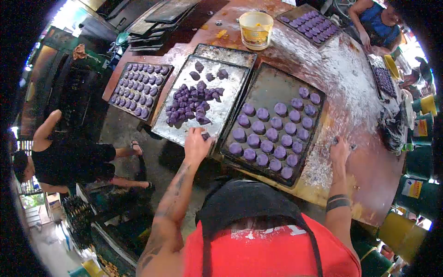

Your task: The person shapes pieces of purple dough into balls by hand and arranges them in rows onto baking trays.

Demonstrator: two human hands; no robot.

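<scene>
My left hand [197,145] is at the near edge of a metal tray [159,124], its fingers closed around a piece of purple dough [206,136]. A pile of purple dough chunks [189,104] lies on that tray just beyond it, with a few loose pieces farther up. My right hand [340,150] rests on the floured tabletop with its fingers curled down. Small dark bits show at its fingertips, too small to make out. Between my hands, a dark baking tray [272,78] holds rows of round, flattened purple dough pieces [266,147].
Another tray of purple pieces [138,90] stands at the left, and one [309,24] lies at the back. A yellow-white bucket [256,30] stands behind the trays, near stacked empty trays [152,27]. One person [74,159] is at left, another [378,27] at far right.
</scene>
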